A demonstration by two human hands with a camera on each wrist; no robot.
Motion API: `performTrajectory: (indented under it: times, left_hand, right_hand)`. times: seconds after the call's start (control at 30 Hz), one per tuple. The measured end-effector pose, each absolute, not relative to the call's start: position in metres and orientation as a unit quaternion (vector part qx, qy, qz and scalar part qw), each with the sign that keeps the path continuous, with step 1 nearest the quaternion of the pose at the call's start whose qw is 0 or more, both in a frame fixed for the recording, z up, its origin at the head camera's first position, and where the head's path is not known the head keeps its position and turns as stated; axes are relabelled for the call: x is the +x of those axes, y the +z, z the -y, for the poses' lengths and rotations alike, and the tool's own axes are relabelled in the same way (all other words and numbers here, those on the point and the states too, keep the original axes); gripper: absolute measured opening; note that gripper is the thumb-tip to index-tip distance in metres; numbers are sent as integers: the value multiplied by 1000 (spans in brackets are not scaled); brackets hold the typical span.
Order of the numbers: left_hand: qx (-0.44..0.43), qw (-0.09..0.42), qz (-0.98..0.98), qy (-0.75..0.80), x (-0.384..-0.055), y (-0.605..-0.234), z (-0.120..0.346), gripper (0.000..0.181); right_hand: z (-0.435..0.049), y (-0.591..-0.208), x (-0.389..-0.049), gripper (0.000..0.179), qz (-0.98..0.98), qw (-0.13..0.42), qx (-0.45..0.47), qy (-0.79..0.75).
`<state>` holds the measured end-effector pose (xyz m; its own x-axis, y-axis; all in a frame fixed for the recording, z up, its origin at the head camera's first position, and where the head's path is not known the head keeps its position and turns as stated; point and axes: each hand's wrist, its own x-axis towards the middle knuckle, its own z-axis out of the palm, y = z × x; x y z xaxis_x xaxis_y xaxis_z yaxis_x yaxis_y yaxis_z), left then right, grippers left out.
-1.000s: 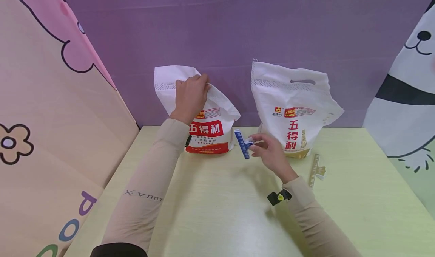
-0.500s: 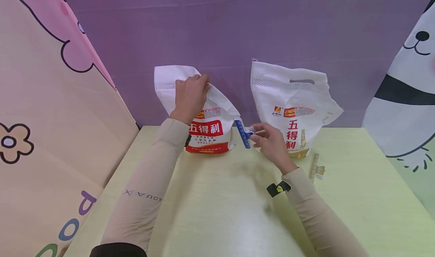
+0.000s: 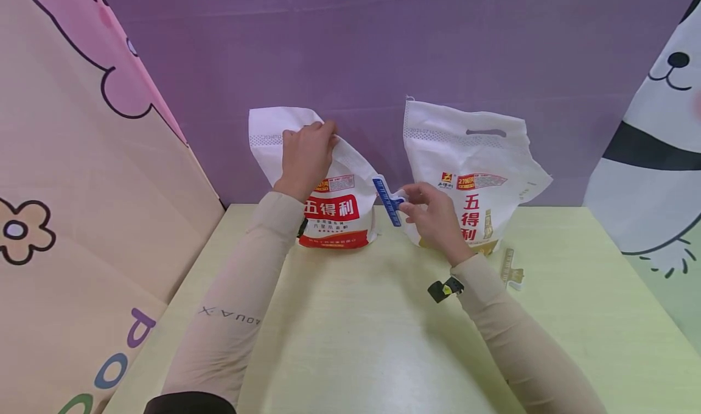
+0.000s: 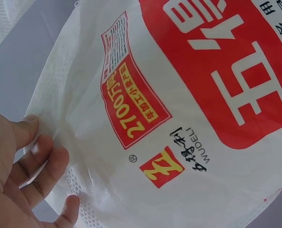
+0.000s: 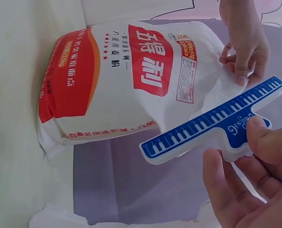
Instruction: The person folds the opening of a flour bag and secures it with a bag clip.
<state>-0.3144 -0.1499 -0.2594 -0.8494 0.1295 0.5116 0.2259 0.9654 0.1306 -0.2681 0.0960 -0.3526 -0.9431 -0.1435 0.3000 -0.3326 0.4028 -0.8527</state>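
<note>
On the left stands a white flour bag [image 3: 345, 219] with red print, its top slack and folded over. My left hand [image 3: 308, 158] pinches the upper part of this bag; in the left wrist view, thumb and fingers [image 4: 55, 164] meet at its creased edge. My right hand [image 3: 435, 219] holds a blue music clip [image 3: 387, 202] with a piano-key pattern by its handles. In the right wrist view the clip [image 5: 212, 121] lies in front of the bag's upper right edge; I cannot tell whether they touch. The clip's jaws look closed.
A second white flour bag [image 3: 465, 152] with a cut-out handle stands upright at right, just behind my right hand. A gold-patterned clip [image 3: 510, 269] lies on the pale table [image 3: 350, 341] in front of it. A purple cloth backdrop [image 3: 350, 49] stands behind the bags.
My right hand has moved up and slightly left with the blue clip, closer to the left bag's upper right edge. My left hand has kept its place on the bag.
</note>
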Motion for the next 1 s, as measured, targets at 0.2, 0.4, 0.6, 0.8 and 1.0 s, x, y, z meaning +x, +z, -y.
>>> performTrajectory:
  times: [0.2,0.4,0.6,0.8,1.0]
  left_hand:
    - [-94,260,956,-94,-313,-260,150,25]
    - [-92,258,958,-91,-313,-259,150,24]
    - [-88,256,958,-90,-314,-259,150,24]
    - [-89,254,959,-91,-315,-259,149,24]
    - [-87,251,960,-92,-315,-259,149,25]
  right_hand:
    - [-94,-344,-272,24,837,119,161,509]
    - [-92,-334,-274,23,841,135,167,497]
    - [-90,-326,-278,23,841,150,176,490]
    - [-88,-316,-284,23,838,179,191,480]
    - [-86,-310,-289,23,841,182,191,471]
